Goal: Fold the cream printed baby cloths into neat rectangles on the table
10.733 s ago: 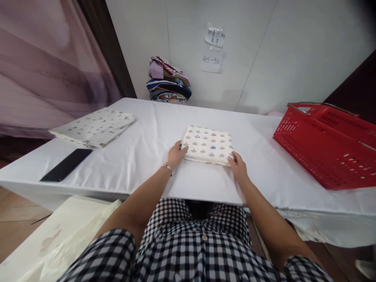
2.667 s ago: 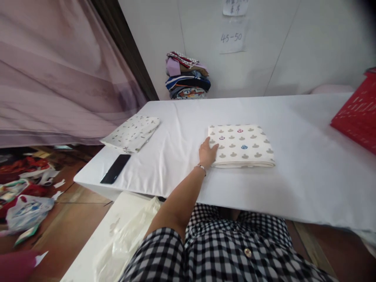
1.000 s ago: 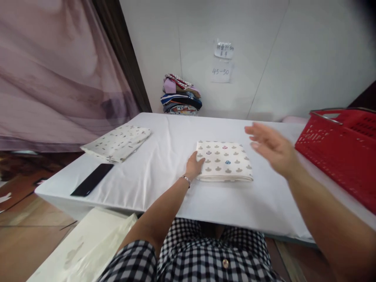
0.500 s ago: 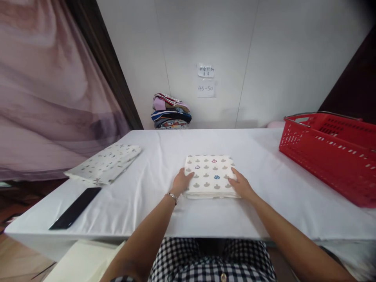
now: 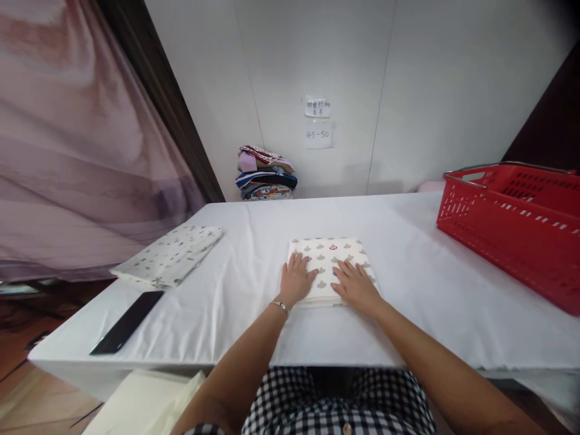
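Head view, left hand: the left hand (image 5: 296,280) lay palm down on the near left part of the folded patterned cloth (image 5: 328,257), fingers spread flat; its grip was wide and closed on nothing. A thin bracelet (image 5: 280,305) sat at the wrist.
Head view, right hand: the right hand (image 5: 356,286) lay palm down on the near right part of the same cloth, just beside the left hand, fingers stretched flat; its grip was wide as well, pressing and not clasping.
Head view, cloth: the folded patterned cloth rested flat on the white counter (image 5: 421,284), near its front edge and about midway across, with small grey motifs and one red motif showing past the fingertips.
Head view, left side: a second folded cloth (image 5: 167,262) with small sprigs lay well apart to the left, and a black phone (image 5: 127,313) lay nearer the front left corner.
Head view, right side: a red basket (image 5: 516,223) stood on the counter, well apart from the hands.
Head view, back: a stack of folded fabrics (image 5: 265,173) sat against the wall, under two paper notes (image 5: 318,121).
Head view, foreground: a checked garment (image 5: 335,405) showed below the counter edge.
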Action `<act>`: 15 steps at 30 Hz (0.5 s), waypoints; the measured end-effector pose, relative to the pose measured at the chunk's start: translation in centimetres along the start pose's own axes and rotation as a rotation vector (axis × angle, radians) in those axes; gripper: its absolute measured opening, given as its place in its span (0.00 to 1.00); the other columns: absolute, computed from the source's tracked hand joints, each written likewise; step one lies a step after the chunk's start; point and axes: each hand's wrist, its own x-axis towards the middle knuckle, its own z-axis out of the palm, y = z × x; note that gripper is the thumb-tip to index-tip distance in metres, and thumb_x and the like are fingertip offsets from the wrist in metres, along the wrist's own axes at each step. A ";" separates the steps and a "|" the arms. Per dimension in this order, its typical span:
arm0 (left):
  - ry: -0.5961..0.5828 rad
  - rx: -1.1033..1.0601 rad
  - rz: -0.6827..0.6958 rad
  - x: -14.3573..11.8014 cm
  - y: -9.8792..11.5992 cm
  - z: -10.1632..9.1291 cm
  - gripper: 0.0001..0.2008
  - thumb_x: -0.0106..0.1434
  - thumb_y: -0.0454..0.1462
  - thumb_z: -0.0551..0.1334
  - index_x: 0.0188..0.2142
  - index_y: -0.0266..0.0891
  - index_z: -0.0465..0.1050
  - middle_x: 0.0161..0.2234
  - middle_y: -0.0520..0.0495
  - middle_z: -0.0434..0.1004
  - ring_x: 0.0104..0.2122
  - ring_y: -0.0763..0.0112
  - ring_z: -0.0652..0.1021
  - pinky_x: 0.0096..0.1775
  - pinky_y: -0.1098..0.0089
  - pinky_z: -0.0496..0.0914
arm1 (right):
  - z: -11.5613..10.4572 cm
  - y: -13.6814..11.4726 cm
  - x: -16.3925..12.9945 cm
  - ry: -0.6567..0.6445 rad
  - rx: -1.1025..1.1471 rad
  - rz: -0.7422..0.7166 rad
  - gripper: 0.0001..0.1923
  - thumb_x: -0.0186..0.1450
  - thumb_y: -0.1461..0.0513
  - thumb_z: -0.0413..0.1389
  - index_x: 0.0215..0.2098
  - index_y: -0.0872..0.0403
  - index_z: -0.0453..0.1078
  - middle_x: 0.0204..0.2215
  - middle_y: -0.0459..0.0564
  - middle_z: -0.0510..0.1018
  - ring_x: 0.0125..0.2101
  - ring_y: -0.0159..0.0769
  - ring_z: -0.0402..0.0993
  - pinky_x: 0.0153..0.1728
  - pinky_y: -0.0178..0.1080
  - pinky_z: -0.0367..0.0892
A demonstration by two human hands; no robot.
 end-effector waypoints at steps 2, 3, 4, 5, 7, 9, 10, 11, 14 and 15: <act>-0.028 -0.015 -0.016 0.1 -0.2 -0.2 0.26 0.67 0.50 0.49 0.61 0.44 0.57 0.66 0.44 0.50 0.66 0.58 0.48 0.61 0.50 0.49 | -0.1 0.1 -0.1 -0.012 0.031 0.013 0.29 0.70 0.50 0.38 0.63 0.54 0.55 0.66 0.54 0.50 0.66 0.45 0.41 0.63 0.52 0.37; -0.056 -0.026 -0.028 0.3 -0.3 -0.4 0.26 0.66 0.50 0.49 0.61 0.45 0.57 0.66 0.45 0.50 0.66 0.58 0.48 0.61 0.49 0.48 | -0.4 0.2 0.0 -0.035 0.055 0.018 0.29 0.69 0.50 0.39 0.63 0.54 0.56 0.66 0.54 0.50 0.65 0.45 0.41 0.63 0.52 0.38; -0.082 -0.034 -0.043 0.7 -0.3 -0.7 0.26 0.66 0.50 0.50 0.60 0.46 0.58 0.66 0.45 0.50 0.66 0.58 0.48 0.61 0.48 0.48 | -0.9 0.2 0.3 -0.062 0.081 0.022 0.28 0.69 0.50 0.40 0.62 0.54 0.57 0.65 0.54 0.51 0.65 0.45 0.42 0.63 0.52 0.39; -0.105 -0.039 -0.059 1.2 -0.1 -1.1 0.26 0.65 0.51 0.51 0.60 0.46 0.60 0.66 0.44 0.50 0.65 0.57 0.49 0.61 0.48 0.48 | -1.5 0.3 0.8 -0.085 0.106 0.029 0.28 0.68 0.50 0.41 0.62 0.53 0.58 0.65 0.54 0.53 0.65 0.45 0.44 0.62 0.51 0.40; -0.113 -0.031 -0.078 2.4 0.3 -1.7 0.26 0.65 0.52 0.51 0.58 0.46 0.62 0.65 0.43 0.52 0.65 0.57 0.50 0.61 0.48 0.47 | -2.7 0.6 2.4 -0.087 0.129 0.052 0.26 0.68 0.52 0.42 0.61 0.51 0.59 0.64 0.53 0.55 0.65 0.44 0.45 0.62 0.49 0.42; -0.063 -0.002 -0.067 3.9 0.7 -2.0 0.27 0.65 0.53 0.50 0.59 0.43 0.62 0.65 0.42 0.52 0.65 0.56 0.50 0.62 0.49 0.46 | -3.6 1.2 4.6 -0.023 0.094 0.089 0.26 0.68 0.53 0.43 0.62 0.52 0.57 0.65 0.53 0.53 0.65 0.43 0.44 0.62 0.48 0.42; -0.033 0.017 -0.051 4.6 0.9 -1.9 0.28 0.65 0.52 0.50 0.59 0.42 0.61 0.65 0.41 0.51 0.66 0.56 0.49 0.62 0.49 0.45 | -3.8 1.6 5.7 0.012 0.061 0.113 0.27 0.68 0.53 0.42 0.63 0.53 0.56 0.65 0.54 0.52 0.65 0.44 0.42 0.62 0.48 0.42; -0.008 0.038 -0.034 5.2 0.9 -1.7 0.28 0.65 0.52 0.50 0.60 0.41 0.60 0.66 0.41 0.50 0.66 0.56 0.48 0.62 0.49 0.44 | -3.8 2.1 6.8 0.036 0.030 0.143 0.28 0.68 0.53 0.42 0.63 0.55 0.54 0.66 0.55 0.50 0.65 0.44 0.41 0.62 0.49 0.41; 0.005 0.074 -0.027 6.4 0.5 -0.5 0.29 0.66 0.51 0.49 0.61 0.40 0.58 0.66 0.40 0.49 0.66 0.56 0.48 0.63 0.50 0.43 | -2.6 3.7 8.9 0.015 -0.010 0.248 0.31 0.69 0.50 0.39 0.65 0.57 0.50 0.67 0.57 0.46 0.66 0.46 0.38 0.61 0.51 0.41; -0.002 0.077 -0.039 6.6 0.2 0.0 0.29 0.66 0.51 0.49 0.61 0.39 0.58 0.66 0.40 0.49 0.66 0.56 0.48 0.62 0.51 0.43 | -2.0 4.2 9.2 -0.004 -0.007 0.273 0.31 0.69 0.50 0.38 0.65 0.57 0.49 0.67 0.57 0.46 0.66 0.46 0.37 0.61 0.52 0.41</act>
